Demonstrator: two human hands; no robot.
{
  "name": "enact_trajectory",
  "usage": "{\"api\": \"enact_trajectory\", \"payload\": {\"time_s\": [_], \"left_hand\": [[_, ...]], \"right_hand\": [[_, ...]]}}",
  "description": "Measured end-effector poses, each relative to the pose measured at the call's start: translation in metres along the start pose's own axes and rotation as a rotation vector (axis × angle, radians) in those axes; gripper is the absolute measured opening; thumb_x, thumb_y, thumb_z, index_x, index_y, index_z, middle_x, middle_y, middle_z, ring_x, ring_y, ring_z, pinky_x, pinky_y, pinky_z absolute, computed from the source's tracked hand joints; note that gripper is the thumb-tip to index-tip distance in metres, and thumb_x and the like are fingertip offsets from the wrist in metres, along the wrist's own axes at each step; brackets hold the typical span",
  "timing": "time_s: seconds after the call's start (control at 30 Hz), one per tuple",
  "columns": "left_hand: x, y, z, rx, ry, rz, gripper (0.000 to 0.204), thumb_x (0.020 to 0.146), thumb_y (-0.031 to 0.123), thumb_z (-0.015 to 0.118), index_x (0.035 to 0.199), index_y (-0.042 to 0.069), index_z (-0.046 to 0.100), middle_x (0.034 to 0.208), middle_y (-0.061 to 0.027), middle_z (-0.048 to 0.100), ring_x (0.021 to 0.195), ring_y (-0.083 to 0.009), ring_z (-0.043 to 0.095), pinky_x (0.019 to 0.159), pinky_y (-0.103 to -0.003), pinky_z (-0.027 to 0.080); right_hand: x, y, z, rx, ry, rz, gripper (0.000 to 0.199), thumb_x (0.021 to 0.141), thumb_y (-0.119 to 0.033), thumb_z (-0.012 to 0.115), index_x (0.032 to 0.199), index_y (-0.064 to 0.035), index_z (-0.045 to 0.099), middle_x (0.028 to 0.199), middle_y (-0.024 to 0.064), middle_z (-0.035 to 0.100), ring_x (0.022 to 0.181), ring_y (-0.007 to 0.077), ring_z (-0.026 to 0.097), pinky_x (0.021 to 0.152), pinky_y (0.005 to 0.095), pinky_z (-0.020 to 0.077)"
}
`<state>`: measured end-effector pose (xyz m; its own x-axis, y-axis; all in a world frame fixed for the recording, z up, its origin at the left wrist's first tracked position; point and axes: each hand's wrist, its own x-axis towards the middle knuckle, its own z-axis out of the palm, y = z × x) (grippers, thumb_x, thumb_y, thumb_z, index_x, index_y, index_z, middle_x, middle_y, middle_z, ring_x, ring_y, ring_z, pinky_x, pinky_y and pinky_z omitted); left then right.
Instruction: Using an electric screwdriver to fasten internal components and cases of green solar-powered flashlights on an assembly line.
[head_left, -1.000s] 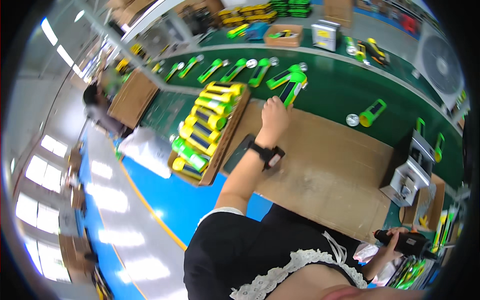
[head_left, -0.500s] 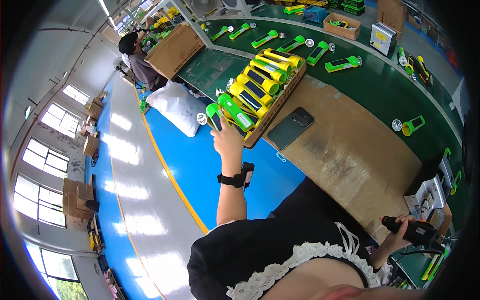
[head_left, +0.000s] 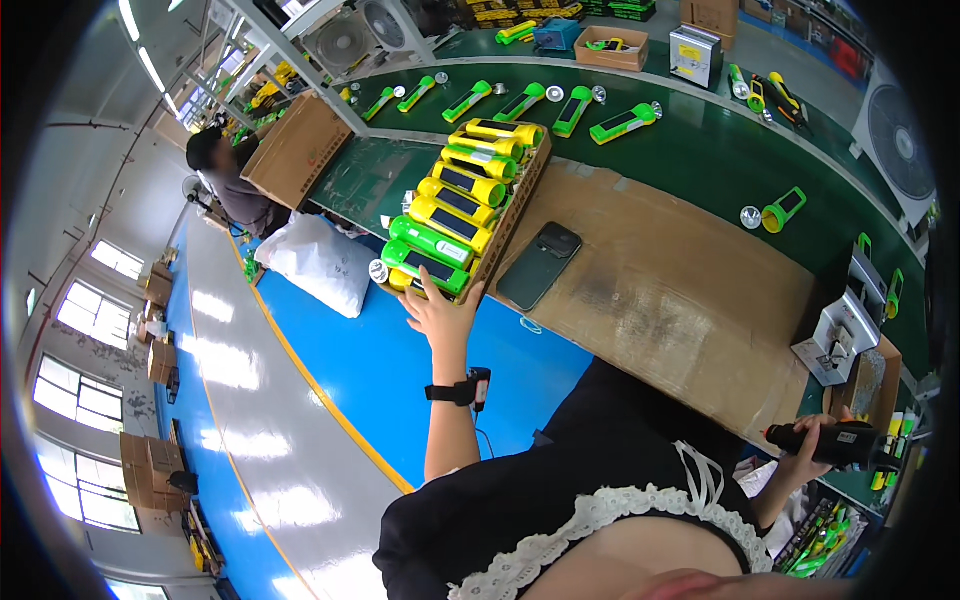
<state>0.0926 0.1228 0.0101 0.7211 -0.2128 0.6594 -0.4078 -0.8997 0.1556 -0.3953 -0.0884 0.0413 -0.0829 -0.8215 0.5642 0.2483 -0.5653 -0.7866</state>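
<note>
Left hand on the nearest green torch at the front of the tray; right hand clenched on a black power tool.

The left hand [head_left: 440,315] reaches out with fingers spread, its grip loosely laid over the near end of the green torch [head_left: 432,266], more touching than closed round it. That torch lies at the front edge of a cardboard tray [head_left: 512,205] packed with green and yellow torches, and the tray juts past the edge of the worktop [head_left: 690,300]. I judge that a tug from so open a grip could let the torch slip or tip the overhanging tray toward the blue floor [head_left: 370,360]. The right hand [head_left: 812,448] grasps a black power tool [head_left: 835,445] low at the side. A dark phone [head_left: 540,265] lies just beside the tray.
</note>
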Motion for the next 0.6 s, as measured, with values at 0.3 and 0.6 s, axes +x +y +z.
{"api": "enact_trajectory", "payload": {"time_s": [0.3,0.6], "left_hand": [[0.042,-0.032,0.022,-0.392,-0.258,-0.006,0.092,0.063,0.045,0.079,0.133,0.000,0.041,0.132,-0.0283,0.043,0.116,-0.0406,0.049,0.094,-0.041,0.043],[0.027,-0.040,0.020,-0.268,-0.363,0.157,0.045,0.085,0.032,0.061,0.128,0.021,0.055,0.110,-0.0226,0.061,0.095,-0.0384,0.062,0.072,-0.040,0.053]], "right_hand": [[-0.004,0.003,0.003,-0.058,0.019,0.036,0.056,0.082,0.001,0.058,0.131,0.0049,0.030,0.076,0.0077,0.051,0.062,0.0148,0.051,0.061,0.0271,0.0453],[-0.011,0.011,-0.005,-0.078,0.054,0.065,0.055,0.083,0.004,0.056,0.130,0.0011,0.028,0.076,0.0075,0.049,0.063,0.0144,0.051,0.062,0.0266,0.0450]]}}
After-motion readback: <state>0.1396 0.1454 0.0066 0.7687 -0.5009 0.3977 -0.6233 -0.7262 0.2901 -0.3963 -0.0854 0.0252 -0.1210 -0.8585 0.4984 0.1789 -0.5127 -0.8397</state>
